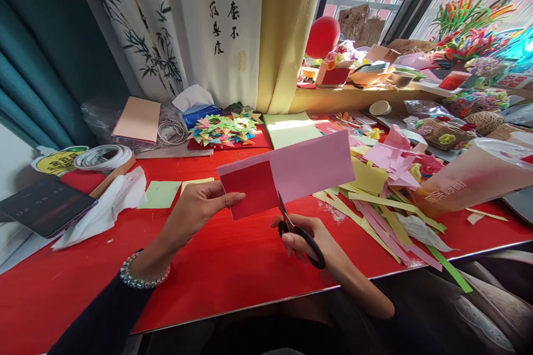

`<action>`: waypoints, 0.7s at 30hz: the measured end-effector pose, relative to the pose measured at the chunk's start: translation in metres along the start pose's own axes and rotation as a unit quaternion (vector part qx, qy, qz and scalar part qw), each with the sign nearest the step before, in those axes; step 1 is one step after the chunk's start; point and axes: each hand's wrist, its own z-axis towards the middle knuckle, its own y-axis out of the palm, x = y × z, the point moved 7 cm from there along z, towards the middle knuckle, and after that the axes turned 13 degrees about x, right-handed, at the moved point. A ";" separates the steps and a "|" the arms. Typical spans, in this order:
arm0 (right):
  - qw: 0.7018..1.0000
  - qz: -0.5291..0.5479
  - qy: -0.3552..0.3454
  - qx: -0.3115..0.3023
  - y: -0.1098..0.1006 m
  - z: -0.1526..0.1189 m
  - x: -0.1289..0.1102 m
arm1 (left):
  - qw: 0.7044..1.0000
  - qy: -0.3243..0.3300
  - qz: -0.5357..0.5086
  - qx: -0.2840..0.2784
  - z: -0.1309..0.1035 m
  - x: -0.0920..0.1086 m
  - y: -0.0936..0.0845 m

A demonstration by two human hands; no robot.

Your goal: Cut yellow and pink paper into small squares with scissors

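Observation:
My left hand [208, 202] pinches the left edge of a red paper square [250, 188] laid over a long pink paper strip [312, 166]. Both papers are held up above the red table [216, 266]. In my right hand [310, 238] are black-handled scissors [287, 213], my fingers through the handles. Their blades meet the lower edge of the pink strip, right beside the red square's right edge. A bracelet circles my left wrist.
Paper scraps [387, 216] and a tilted cup [474, 177] lie at the right. Folded paper stars [227, 128] sit at the back. On the left are a dark phone-like device [45, 205], tissue [104, 213] and a green paper square [161, 194].

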 end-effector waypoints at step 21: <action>0.999 0.018 -0.018 0.043 0.007 -0.002 -0.002 | 0.999 -0.005 -0.031 0.007 0.003 -0.005 0.001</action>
